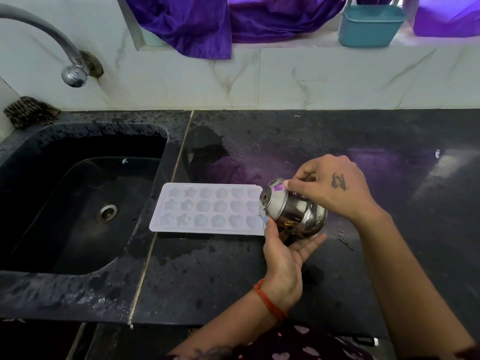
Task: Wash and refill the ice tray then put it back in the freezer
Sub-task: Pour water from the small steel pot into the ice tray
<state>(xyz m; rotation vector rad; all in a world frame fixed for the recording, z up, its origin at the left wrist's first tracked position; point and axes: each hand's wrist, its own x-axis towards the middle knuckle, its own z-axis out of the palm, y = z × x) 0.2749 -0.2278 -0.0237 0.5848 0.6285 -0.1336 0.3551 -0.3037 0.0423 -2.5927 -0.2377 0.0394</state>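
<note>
1. Nearest to me is the person's patterned dark clothing at the bottom edge, and the left forearm with a red thread bracelet [270, 301] at the wrist.
2. The left hand [284, 252] is cupped palm-up beneath a small steel pot [292, 207], fingers lying together under its rounded belly and the thumb pressed against its side near the mouth.
3. The right hand [330, 189], with a dark tattoo on its back, grips the pot from above, fingers curled over the top and fingertips pinching near the neck.
4. The pot is tipped on its side, mouth pointing left and hanging over the right end of the ice tray [207, 207]. I cannot tell whether water is running out.
5. The ice tray, white with star and rounded moulds in three rows, lies flat on the wet black counter [259, 276], just right of the sink [78, 193].
6. The sink basin is dark, its metal drain [106, 212] showing at the bottom.
7. Behind the sink a scrub pad [27, 111] sits in the corner, and a curved tap [52, 42] comes out of the marble wall.
8. Farthest off, on the window ledge, purple cloth [197, 22] hangs down beside a teal plastic tub [368, 26].
</note>
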